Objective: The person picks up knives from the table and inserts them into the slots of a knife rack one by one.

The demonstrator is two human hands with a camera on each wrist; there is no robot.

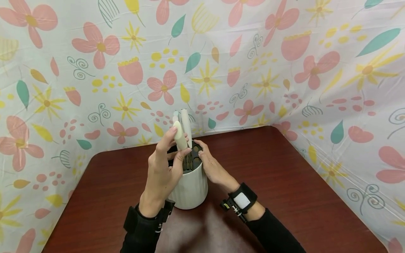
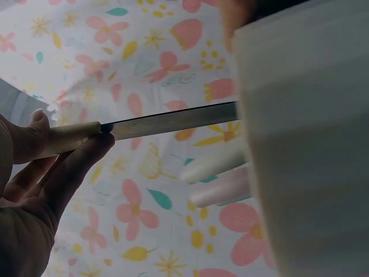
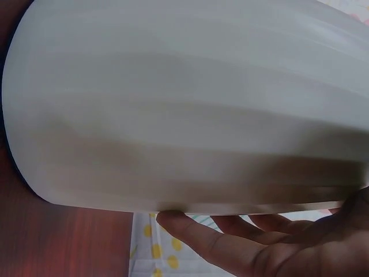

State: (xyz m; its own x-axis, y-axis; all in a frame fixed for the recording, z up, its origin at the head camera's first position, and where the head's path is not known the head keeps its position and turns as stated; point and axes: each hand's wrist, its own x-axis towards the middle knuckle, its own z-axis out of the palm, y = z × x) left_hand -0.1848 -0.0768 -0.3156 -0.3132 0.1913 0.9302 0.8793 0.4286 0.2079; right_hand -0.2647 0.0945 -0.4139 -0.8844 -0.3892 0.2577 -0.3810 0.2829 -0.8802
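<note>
My left hand point(image 1: 160, 175) pinches the pale cream handle point(image 1: 179, 133) of a knife between thumb and fingers, above a ribbed white knife holder point(image 1: 190, 193). In the left wrist view its long blade point(image 2: 173, 122) shows partly out of the holder; the tip is hidden inside. My right hand point(image 1: 216, 168) grips the holder at its right side, thumb over the rim and fingers along the far wall. A white handle point(image 1: 186, 126) stands up just behind the held knife. The left wrist view also shows a pink handle point(image 2: 222, 190) sticking out of the holder.
The holder's black top point(image 1: 197, 161) has round holes and narrow slots. It stands on a dark reddish-brown table point(image 1: 253, 168), whose back edge meets a flowered cloth point(image 1: 221, 70). Both wrists wear black straps with small cameras.
</note>
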